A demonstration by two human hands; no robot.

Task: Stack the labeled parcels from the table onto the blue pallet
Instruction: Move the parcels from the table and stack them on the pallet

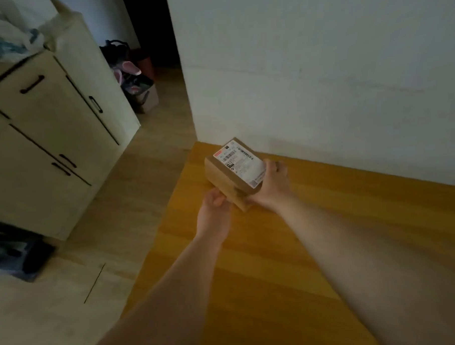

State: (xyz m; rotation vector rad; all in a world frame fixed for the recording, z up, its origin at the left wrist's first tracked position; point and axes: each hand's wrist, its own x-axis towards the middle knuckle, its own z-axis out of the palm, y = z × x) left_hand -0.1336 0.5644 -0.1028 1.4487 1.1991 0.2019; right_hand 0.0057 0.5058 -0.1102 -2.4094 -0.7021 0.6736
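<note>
two bare forearms reach forward from the bottom edge over a smooth, honey-coloured wooden table (290, 261) whose grain runs in long bands. the left hand (213, 207) meets the near left face of a small cardboard parcel (225, 179), fingers curled up against the box's side and gripping it. the right hand (270, 187) grips the opposite, right side, palm against the cardboard and fingers wrapped along its far edge, so the parcel sits clamped between the two hands. the parcel is a plain brown rectangular box with matte, slightly soft-looking corners, turned at an angle to the table's edge near the table's far left corner; whether its base touches the wood or is just off it cannot be told. a white shipping label (240, 162) covers most of its top, glossy, printed with barcodes and a small red strip at one corner.

beyond the parcel stands a flat pale wall (320, 64), lightly scuffed. left of the table lies pale wood-look flooring (114, 229), and past that a cream cabinet (49, 122) with slim dark bar handles. farther back, by a dark doorway, a cardboard box (146, 97) holds a blurred jumble of dark and pink items.
</note>
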